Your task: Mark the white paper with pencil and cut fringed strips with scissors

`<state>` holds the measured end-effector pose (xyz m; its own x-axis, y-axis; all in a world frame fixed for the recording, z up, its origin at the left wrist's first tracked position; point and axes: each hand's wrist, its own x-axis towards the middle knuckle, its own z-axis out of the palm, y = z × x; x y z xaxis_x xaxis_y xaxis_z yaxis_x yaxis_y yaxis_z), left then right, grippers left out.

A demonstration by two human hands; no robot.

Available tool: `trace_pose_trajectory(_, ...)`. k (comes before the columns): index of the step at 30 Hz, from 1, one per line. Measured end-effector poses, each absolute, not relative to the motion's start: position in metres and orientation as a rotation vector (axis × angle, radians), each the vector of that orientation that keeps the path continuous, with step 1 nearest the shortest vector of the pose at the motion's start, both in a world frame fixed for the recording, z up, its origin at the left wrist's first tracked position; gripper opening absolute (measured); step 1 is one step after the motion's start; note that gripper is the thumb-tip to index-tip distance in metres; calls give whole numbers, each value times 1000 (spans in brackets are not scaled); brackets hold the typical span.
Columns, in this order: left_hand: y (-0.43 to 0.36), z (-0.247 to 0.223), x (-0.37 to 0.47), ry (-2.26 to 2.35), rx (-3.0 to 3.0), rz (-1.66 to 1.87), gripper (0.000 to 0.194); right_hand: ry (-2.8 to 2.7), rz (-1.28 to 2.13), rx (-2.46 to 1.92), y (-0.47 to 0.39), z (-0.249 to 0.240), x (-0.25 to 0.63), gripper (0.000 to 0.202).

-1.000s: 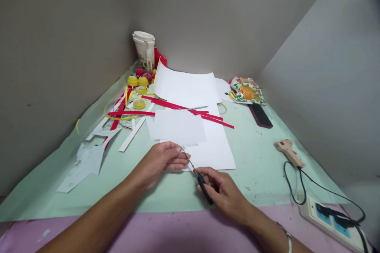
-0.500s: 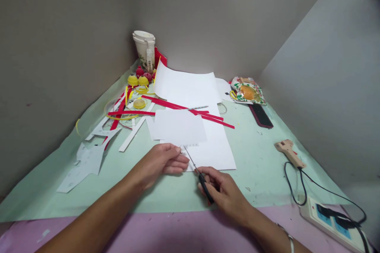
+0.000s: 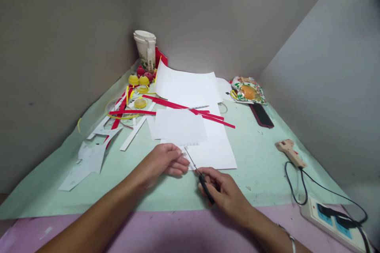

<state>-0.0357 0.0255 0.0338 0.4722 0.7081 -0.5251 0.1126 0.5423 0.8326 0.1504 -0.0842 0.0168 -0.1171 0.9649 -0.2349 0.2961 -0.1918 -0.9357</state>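
Right hand (image 3: 227, 193): closing around the black handles of a pair of scissors (image 3: 198, 172), fingers through or over the loops; exactly how they are threaded cannot be told. The thin blades are pointing up and to the left from this grip, the tip lying at the near edge of a small white paper piece (image 3: 178, 127). Whether the blades are parted or together cannot be told.

Left hand (image 3: 164, 161): lying just left of the blades, fingers curling and pinching the near edge of the white paper, thumb and fingertips (image 3: 181, 161) pressing down on it close to the scissor tip. The paper's near edge is showing a row of small notches just above the fingers.

Beyond both hands: the small paper piece is resting on a larger white sheet (image 3: 215, 148), which is lying on a pale green mat (image 3: 258, 166). A second large white sheet (image 3: 187, 85) is lying farther off, its far left corner curling up.

Farther out and to the left of the grip: red paper strips (image 3: 190, 110) are crossing the sheets; yellow and red round pieces (image 3: 139, 81) are sitting near a lidded cup (image 3: 145, 49) by the wall; white offcuts (image 3: 87, 160) are scattering over the mat.

Right of the grip, well apart: a glue gun (image 3: 288, 151) is lying on the mat, its black cord running to a power strip (image 3: 332, 221). Farther back, a dark phone (image 3: 261, 115) is lying just beside a printed snack packet (image 3: 248, 91).
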Motion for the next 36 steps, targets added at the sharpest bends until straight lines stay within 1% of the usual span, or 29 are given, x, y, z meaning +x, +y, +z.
trace_pose_trajectory(12, 26, 33, -37, 1051, 952, 420, 16, -1433, 1352, -1519, -86, 16, 152, 28)
trace_pose_trajectory(24, 27, 27, -35, 1081, 980, 387, 13, -1341, 1470, -1471, -86, 18, 149, 30)
trace_pose_trajectory(36, 26, 31, -34, 1108, 1015, 328, 12, -1311, 1501, -1453, -88, 14, 150, 29)
